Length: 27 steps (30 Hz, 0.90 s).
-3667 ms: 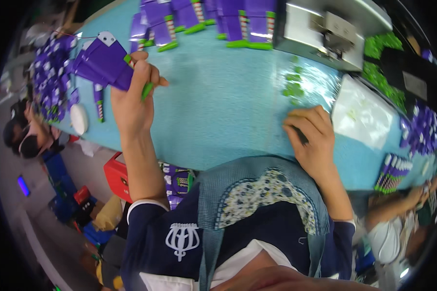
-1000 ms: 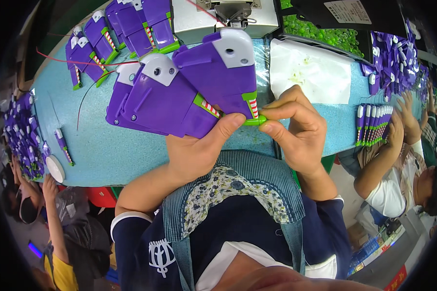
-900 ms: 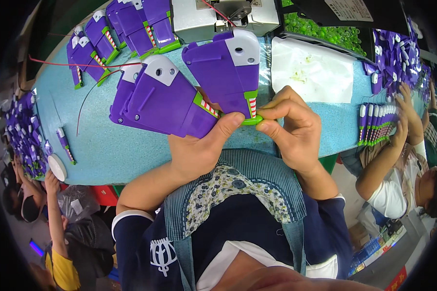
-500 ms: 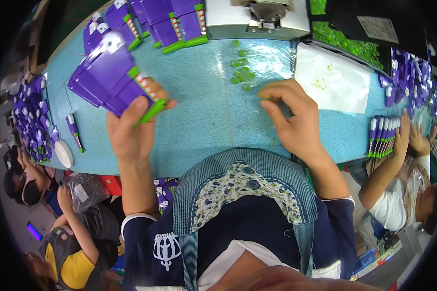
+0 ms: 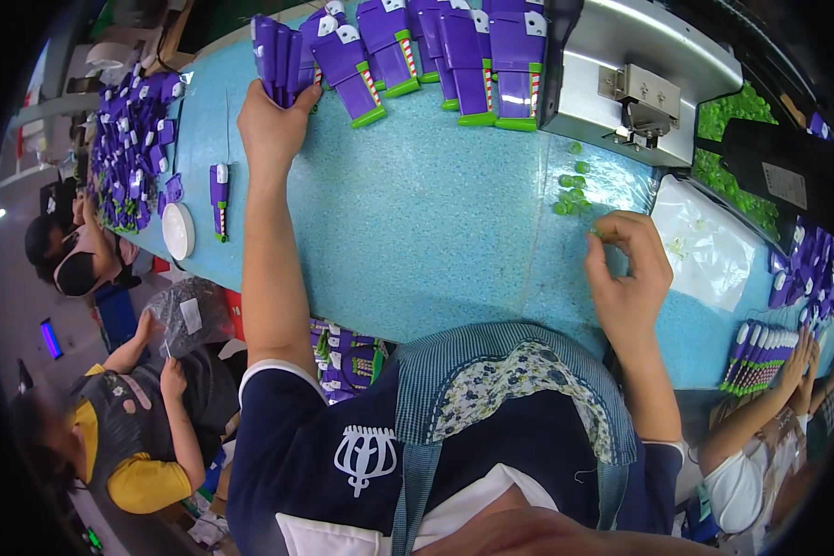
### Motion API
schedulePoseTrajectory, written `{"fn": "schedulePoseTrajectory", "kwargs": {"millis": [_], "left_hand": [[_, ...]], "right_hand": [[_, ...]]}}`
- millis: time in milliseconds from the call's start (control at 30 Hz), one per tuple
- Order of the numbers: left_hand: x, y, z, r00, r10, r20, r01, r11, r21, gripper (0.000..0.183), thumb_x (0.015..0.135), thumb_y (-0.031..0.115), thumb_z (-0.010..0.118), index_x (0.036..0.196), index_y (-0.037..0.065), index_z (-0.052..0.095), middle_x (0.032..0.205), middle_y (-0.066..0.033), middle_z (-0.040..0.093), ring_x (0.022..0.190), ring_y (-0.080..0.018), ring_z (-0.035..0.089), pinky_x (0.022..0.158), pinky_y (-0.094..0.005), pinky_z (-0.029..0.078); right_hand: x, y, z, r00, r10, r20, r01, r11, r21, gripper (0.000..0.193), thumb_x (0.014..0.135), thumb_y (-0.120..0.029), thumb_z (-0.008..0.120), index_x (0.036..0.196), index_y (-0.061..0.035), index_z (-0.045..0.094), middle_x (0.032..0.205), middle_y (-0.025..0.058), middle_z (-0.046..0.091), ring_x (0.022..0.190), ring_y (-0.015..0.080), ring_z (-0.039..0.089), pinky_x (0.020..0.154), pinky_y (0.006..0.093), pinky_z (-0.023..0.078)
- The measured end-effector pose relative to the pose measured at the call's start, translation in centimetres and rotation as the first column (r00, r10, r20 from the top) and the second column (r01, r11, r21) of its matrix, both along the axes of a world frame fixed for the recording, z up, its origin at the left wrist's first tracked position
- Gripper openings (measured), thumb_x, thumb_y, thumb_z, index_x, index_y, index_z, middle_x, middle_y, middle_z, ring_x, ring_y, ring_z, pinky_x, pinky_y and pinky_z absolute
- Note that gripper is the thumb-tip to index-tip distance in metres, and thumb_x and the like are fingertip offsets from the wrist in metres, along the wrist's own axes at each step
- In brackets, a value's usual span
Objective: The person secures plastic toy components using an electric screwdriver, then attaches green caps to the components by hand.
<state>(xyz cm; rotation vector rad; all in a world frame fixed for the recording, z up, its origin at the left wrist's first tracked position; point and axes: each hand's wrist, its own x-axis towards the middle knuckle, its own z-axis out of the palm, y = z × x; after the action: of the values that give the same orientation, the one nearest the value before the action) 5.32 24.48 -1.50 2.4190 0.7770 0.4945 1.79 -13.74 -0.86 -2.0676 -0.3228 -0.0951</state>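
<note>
My left hand [image 5: 273, 125] is at the far left of the table, wrapped round a stack of flat purple plastic pieces [image 5: 278, 60]. The stack touches or overlaps the row of similar purple pieces [image 5: 343, 69] with white tops and green ends; I cannot tell which. On the right, my right hand [image 5: 632, 273] is closed in a pinch, with a small green plastic piece [image 5: 598, 233] at its fingertips. Just beyond those fingers, several small round green pieces [image 5: 572, 199] lie loose on a glossy clear sheet.
A metal machine [image 5: 639, 74] stands at the back right, beside a tray of green pieces [image 5: 732, 144]. White plastic sheet [image 5: 704, 241] lies right of my right hand. A white dish [image 5: 178, 231] and purple heap [image 5: 130, 148] are at left. Co-workers' hands [image 5: 797, 366] work at right.
My left hand has carried the purple stack away from me to the back row. My right hand stays near the loose green pieces. The whole view has swung left.
</note>
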Motion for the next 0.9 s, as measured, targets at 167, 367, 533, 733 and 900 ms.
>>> {"fn": "schedulePoseTrajectory", "kwargs": {"millis": [167, 367, 533, 733, 900], "left_hand": [[-0.1, 0.7, 0.7, 0.998, -0.014, 0.061, 0.036, 0.925, -0.378, 0.026, 0.071, 0.011, 0.079, 0.088, 0.001, 0.062, 0.076, -0.0057, 0.064, 0.066, -0.0156, 0.061, 0.060, -0.0274, 0.048], [-3.8, -9.9, 4.7, 0.817, 0.050, 0.575, 0.465, 0.534, -0.706, 0.028, 0.079, -0.001, 0.062, 0.106, -0.005, 0.055, 0.089, -0.0113, 0.062, 0.075, -0.0243, 0.063, 0.071, -0.0389, 0.052], [-7.1, -21.5, 4.3, 0.900, -0.162, 0.405, 0.424, 0.106, -0.899, 0.039, 0.079, -0.002, 0.065, 0.116, 0.000, 0.052, 0.100, -0.0101, 0.060, 0.090, -0.0233, 0.062, 0.079, -0.0383, 0.050], [-7.1, -24.2, 3.0, 0.900, -0.290, 0.324, 0.293, -0.145, -0.945, 0.031, 0.079, -0.002, 0.069, 0.108, 0.001, 0.057, 0.099, -0.0045, 0.062, 0.088, -0.0112, 0.060, 0.076, -0.0249, 0.049], [-7.0, -24.8, 3.3, 0.910, -0.250, 0.330, 0.283, -0.207, -0.937, 0.032, 0.079, -0.005, 0.067, 0.109, 0.001, 0.057, 0.098, -0.0042, 0.062, 0.086, -0.0107, 0.060, 0.075, -0.0238, 0.049]], "right_hand": [[-0.1, -2.3, 0.4, 0.996, 0.055, -0.074, -0.044, 0.989, 0.142, 0.018, 0.073, 0.009, 0.061, 0.090, 0.0012, 0.062, 0.090, 0.0095, 0.062, 0.075, 0.0176, 0.061, 0.067, 0.0293, 0.049], [-0.7, -2.9, 1.7, 0.997, 0.071, 0.011, -0.072, 0.987, 0.145, 0.026, 0.073, 0.009, 0.064, 0.097, 0.0013, 0.062, 0.090, 0.0117, 0.063, 0.073, 0.0199, 0.060, 0.067, 0.0282, 0.048], [-1.3, -2.0, 2.5, 0.985, 0.142, 0.094, -0.162, 0.950, 0.268, 0.032, 0.070, 0.008, 0.069, 0.100, 0.0020, 0.059, 0.088, 0.0128, 0.065, 0.071, 0.0227, 0.060, 0.065, 0.0294, 0.048], [-2.1, -2.4, 2.8, 0.955, 0.136, 0.264, -0.181, 0.972, 0.151, 0.035, 0.067, 0.008, 0.073, 0.099, 0.0019, 0.059, 0.088, 0.0149, 0.066, 0.075, 0.0278, 0.063, 0.064, 0.0327, 0.050], [-2.2, -2.9, 2.8, 0.993, 0.076, 0.088, -0.094, 0.971, 0.222, 0.028, 0.070, 0.005, 0.072, 0.096, 0.0025, 0.061, 0.089, 0.0142, 0.065, 0.077, 0.0267, 0.062, 0.067, 0.0331, 0.049]]}}
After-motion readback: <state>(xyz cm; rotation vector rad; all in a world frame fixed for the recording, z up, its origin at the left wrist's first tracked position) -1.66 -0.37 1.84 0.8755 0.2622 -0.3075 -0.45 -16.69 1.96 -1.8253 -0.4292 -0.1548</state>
